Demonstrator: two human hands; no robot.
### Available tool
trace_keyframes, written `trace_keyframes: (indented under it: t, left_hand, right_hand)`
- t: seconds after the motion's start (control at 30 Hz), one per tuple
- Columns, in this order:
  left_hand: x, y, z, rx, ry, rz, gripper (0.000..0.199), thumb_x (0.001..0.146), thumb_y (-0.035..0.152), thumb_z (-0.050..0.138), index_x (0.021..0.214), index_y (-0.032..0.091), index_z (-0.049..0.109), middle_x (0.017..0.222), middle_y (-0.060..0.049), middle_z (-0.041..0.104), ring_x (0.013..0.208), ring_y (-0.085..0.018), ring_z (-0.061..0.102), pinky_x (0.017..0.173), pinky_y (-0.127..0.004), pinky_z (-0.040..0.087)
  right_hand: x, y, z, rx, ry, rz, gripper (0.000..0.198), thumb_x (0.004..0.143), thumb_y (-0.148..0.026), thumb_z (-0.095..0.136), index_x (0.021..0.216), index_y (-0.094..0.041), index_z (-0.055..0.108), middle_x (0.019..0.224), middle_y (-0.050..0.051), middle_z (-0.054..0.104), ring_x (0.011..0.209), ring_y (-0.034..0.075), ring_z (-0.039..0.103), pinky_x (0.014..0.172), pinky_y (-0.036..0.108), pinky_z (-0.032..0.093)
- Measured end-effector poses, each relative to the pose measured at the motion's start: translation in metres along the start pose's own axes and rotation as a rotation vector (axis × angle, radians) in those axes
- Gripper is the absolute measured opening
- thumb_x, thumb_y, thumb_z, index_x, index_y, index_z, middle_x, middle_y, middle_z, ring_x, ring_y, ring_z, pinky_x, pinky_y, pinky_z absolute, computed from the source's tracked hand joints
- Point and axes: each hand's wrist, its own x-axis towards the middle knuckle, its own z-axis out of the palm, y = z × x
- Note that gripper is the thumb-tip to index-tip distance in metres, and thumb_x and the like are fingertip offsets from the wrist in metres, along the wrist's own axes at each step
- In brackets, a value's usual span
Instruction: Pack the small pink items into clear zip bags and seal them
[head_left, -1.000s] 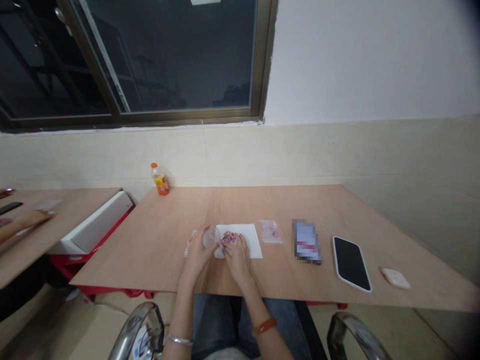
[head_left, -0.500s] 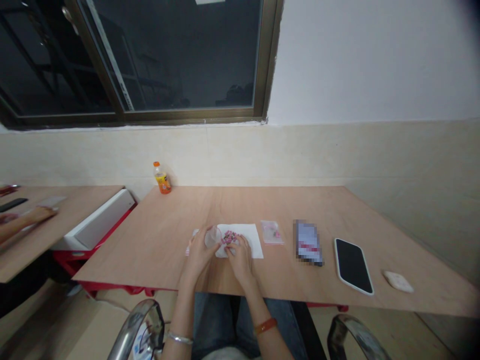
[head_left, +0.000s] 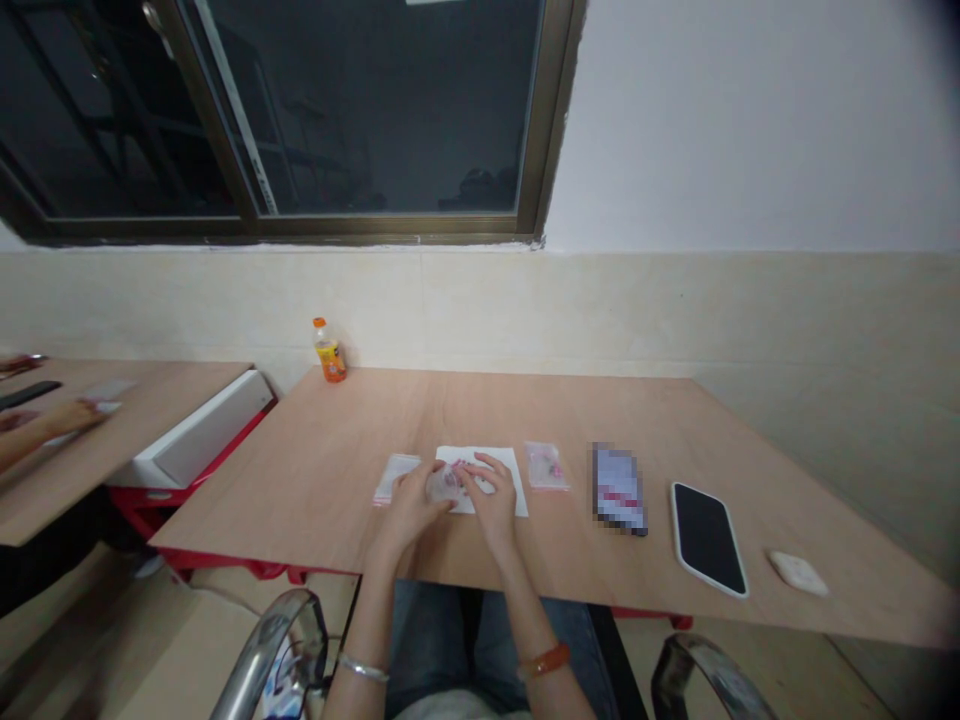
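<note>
The left hand [head_left: 412, 508] grips a clear plastic cup [head_left: 441, 486], its thumb on the near side and fingers on the far side, a hold that probably keeps the light cup steady while leaving its mouth free. The right hand [head_left: 491, 498] has its fingers bent, tips at the cup's edge beside some small pink beads [head_left: 460, 467]; whether it pinches one, I cannot tell. Cup and beads are over a white sheet of paper [head_left: 511, 460] on the desk [head_left: 367, 420], likely chosen because small pieces show up well against it. A zip bag with pink bits [head_left: 546, 466] lies just right of the paper, another plastic bag [head_left: 395, 474] just left, both within easy reach. The orange drink bottle [head_left: 331, 358] stands well apart, near the wall; its yellow label is too small to read. The phone screen [head_left: 618, 488] is pixelated, its text illegible.
</note>
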Motion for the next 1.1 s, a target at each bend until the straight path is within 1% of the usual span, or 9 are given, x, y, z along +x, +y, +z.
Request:
trace_keyframes:
  t: [0.1,0.2,0.33,0.43,0.6,0.73,0.9,1.0,1.1]
  left_hand:
    - [0.000,0.001,0.000,-0.038,0.021,-0.001,0.049,0.063,0.019,0.069,0.110,0.017,0.057,0.112,-0.011,0.063,0.105,-0.026,0.057,0.094,-0.041,0.040]
    - [0.000,0.002,-0.004,-0.028,0.062,-0.004,0.046,0.065,0.022,0.068,0.110,0.017,0.056,0.112,-0.011,0.063,0.105,-0.025,0.057,0.093,-0.041,0.040]
    - [0.000,0.002,-0.008,-0.017,0.103,-0.002,0.043,0.069,0.025,0.065,0.110,0.016,0.056,0.111,-0.010,0.063,0.103,-0.024,0.057,0.091,-0.039,0.042]
    - [0.001,0.001,-0.008,-0.048,0.142,0.023,0.042,0.070,0.025,0.064,0.111,0.018,0.055,0.108,-0.007,0.063,0.101,-0.022,0.058,0.089,-0.036,0.044]
    - [0.001,0.001,-0.006,-0.115,0.185,0.040,0.043,0.071,0.029,0.064,0.112,0.018,0.054,0.108,-0.007,0.063,0.100,-0.022,0.058,0.088,-0.036,0.045]
    - [0.000,0.005,-0.007,-0.150,0.185,0.043,0.040,0.073,0.033,0.063,0.110,0.019,0.056,0.106,-0.007,0.064,0.099,-0.022,0.059,0.087,-0.034,0.045]
    - [0.000,0.006,-0.009,-0.168,0.116,0.041,0.039,0.075,0.040,0.061,0.106,0.018,0.059,0.100,-0.008,0.066,0.093,-0.022,0.060,0.081,-0.033,0.046]
    - [0.000,0.005,-0.009,-0.137,0.093,0.030,0.040,0.074,0.040,0.062,0.107,0.018,0.059,0.101,-0.008,0.066,0.094,-0.023,0.060,0.081,-0.033,0.046]
    - [0.000,0.000,-0.005,-0.126,0.054,0.017,0.042,0.071,0.038,0.065,0.108,0.019,0.059,0.106,-0.008,0.065,0.096,-0.023,0.059,0.083,-0.034,0.045]
  right_hand:
    - [-0.002,0.002,0.003,0.020,-0.071,0.007,0.017,0.076,-0.033,0.061,0.080,-0.020,0.071,0.101,0.009,0.065,0.096,0.021,0.057,0.086,0.035,0.045]
    - [-0.004,0.016,0.004,-0.010,-0.104,0.013,0.019,0.079,-0.027,0.056,0.087,-0.018,0.069,0.096,0.009,0.066,0.092,0.020,0.059,0.084,0.034,0.046]
    - [-0.009,0.034,0.001,-0.226,-0.197,0.018,0.020,0.074,-0.018,0.054,0.087,-0.017,0.069,0.091,0.008,0.068,0.090,0.022,0.060,0.084,0.036,0.045]
    - [-0.015,0.039,-0.001,-0.392,-0.274,0.036,0.023,0.072,-0.015,0.054,0.089,-0.017,0.070,0.089,0.009,0.069,0.090,0.024,0.059,0.082,0.037,0.046]
    - [-0.018,0.039,0.000,-0.489,-0.300,0.033,0.024,0.073,-0.014,0.054,0.090,-0.018,0.071,0.087,0.008,0.069,0.087,0.024,0.060,0.079,0.034,0.047]
    - [-0.016,0.046,0.000,-0.439,-0.297,0.050,0.023,0.074,-0.016,0.053,0.088,-0.018,0.071,0.085,0.008,0.070,0.084,0.023,0.061,0.078,0.034,0.047]
    - [-0.008,0.050,-0.005,-0.213,-0.206,0.100,0.022,0.077,-0.025,0.051,0.084,-0.016,0.070,0.083,0.009,0.071,0.076,0.022,0.063,0.072,0.034,0.048]
    - [0.001,0.044,-0.011,-0.045,-0.125,0.130,0.022,0.075,-0.029,0.053,0.079,-0.014,0.069,0.079,0.009,0.070,0.072,0.021,0.063,0.067,0.032,0.048]
    - [0.009,0.029,-0.017,0.010,-0.033,0.156,0.023,0.074,-0.031,0.054,0.080,-0.014,0.068,0.079,0.009,0.070,0.071,0.021,0.062,0.061,0.030,0.046]
